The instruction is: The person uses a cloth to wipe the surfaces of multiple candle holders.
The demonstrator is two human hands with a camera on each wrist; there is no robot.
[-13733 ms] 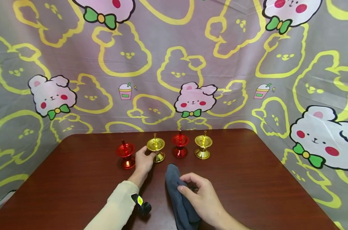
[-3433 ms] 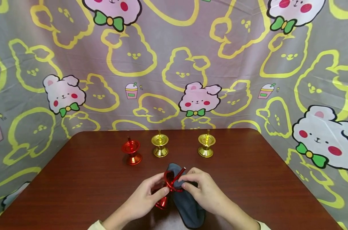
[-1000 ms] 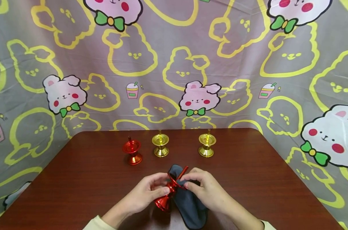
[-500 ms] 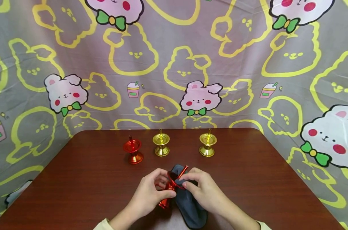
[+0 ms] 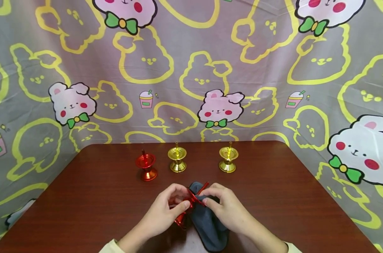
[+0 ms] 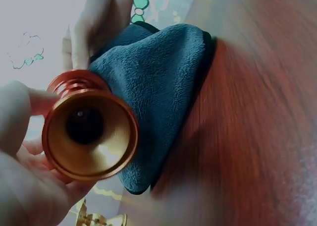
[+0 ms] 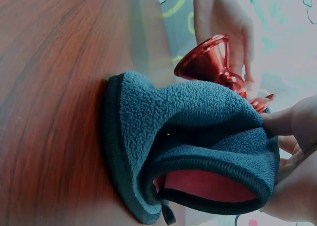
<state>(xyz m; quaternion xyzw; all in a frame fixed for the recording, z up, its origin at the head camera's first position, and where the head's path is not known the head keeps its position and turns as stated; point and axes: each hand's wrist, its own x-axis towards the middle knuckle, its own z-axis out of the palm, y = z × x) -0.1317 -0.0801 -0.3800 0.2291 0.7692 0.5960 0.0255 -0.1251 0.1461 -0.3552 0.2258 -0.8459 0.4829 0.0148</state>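
Observation:
Tilted toward the right, a red metal candle holder (image 5: 180, 222) with a dish and a thin central stem is in my left hand (image 5: 163, 212). The left wrist view looks into its hollow gold underside (image 6: 111, 151). My right hand (image 5: 229, 209) pinches a blue-grey fleecy cloth (image 5: 208, 228) at the holder's dish, beside the stem. The cloth's lower part hangs below the fingers in folds, and the right wrist view shows its dark-edged opening with a pinkish red inside. Part of the dish is hidden behind cloth and fingers.
Farther back on the dark red-brown table (image 5: 93, 203) stand another red candle holder (image 5: 148, 174), a gold candle holder (image 5: 178, 166) and, to the right, a second gold candle holder (image 5: 227, 166). A printed curtain (image 5: 166, 88) hangs behind the table's far edge.
Earliest, my left hand was at the left gold holder; the red holder then standing between the gold ones is now in that hand. Lately it turns slightly as the left fingers shift.

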